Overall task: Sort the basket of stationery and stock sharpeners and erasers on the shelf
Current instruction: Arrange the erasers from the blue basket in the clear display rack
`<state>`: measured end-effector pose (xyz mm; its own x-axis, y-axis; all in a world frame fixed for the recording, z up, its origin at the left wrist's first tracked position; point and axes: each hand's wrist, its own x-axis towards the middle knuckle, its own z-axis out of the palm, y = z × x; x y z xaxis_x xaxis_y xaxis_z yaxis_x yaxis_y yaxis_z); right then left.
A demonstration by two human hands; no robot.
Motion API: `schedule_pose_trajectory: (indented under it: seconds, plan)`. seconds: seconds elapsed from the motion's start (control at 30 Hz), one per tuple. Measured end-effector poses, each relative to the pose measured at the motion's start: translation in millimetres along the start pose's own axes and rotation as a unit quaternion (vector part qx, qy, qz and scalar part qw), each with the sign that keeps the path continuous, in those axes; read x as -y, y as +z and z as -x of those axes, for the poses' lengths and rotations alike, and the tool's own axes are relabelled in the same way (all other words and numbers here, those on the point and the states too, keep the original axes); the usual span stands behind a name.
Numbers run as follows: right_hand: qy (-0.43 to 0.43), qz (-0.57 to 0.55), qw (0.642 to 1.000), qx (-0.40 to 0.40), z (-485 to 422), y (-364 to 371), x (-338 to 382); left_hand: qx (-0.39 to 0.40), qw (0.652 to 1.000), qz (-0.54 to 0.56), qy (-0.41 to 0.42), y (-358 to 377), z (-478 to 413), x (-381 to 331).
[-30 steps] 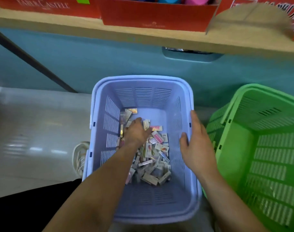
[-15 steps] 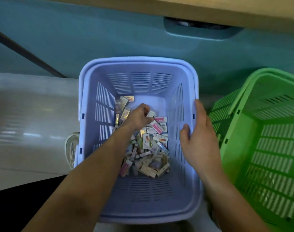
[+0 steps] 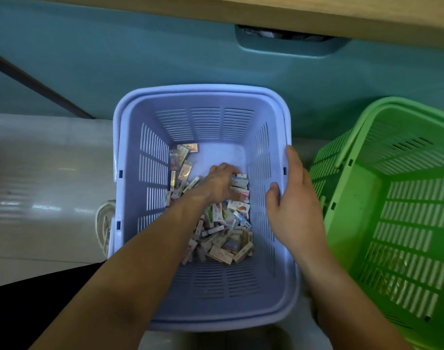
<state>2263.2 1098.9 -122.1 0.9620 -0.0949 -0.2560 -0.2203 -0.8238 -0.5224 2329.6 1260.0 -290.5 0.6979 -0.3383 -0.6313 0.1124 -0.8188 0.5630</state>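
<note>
A lavender plastic basket (image 3: 135, 173) stands on the floor in the middle of the view. Its bottom holds a heap of small eraser and sharpener packets (image 3: 223, 236). My left hand (image 3: 219, 181) reaches down into the basket, and its curled fingers close over a few small packets (image 3: 239, 181) at the far right of the heap. My right hand (image 3: 293, 205) holds the basket's right wall, thumb inside and fingers outside along the rim. The wooden shelf edge (image 3: 266, 11) runs across the top.
A green slatted basket (image 3: 392, 223) stands close on the right, touching the lavender one. A teal panel (image 3: 140, 59) with a recessed handle rises behind both. A white shoe (image 3: 103, 223) shows left of the lavender basket on the pale floor.
My left hand has shifted right across the heap and closed on packets near the basket's right side. My right hand has stayed on the rim. The view has dipped, hiding the shelf's red boxes.
</note>
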Motion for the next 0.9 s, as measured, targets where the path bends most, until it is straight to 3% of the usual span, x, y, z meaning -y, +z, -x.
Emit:
schedule_pose_trajectory:
  seconds: [0.37, 0.5, 0.7, 0.9]
  plan:
    - [-0.008, 0.001, 1.0, -0.008, 0, 3, -3, 0.018, 0.998, -0.052, -0.005, 0, -10, -11]
    - [-0.004, 0.001, 1.0, -0.002, -2, 3, -4, 0.047, 0.999, 0.012, 0.004, -3, -12, -14]
    - [-0.008, 0.002, 1.0, -0.001, -2, 3, -5, 0.08, 0.996, -0.032, 0.016, -8, -17, -14]
    - [-0.007, 0.008, 1.0, -0.001, -2, 3, -5, 0.063, 0.998, 0.017, 0.013, -9, -9, -9]
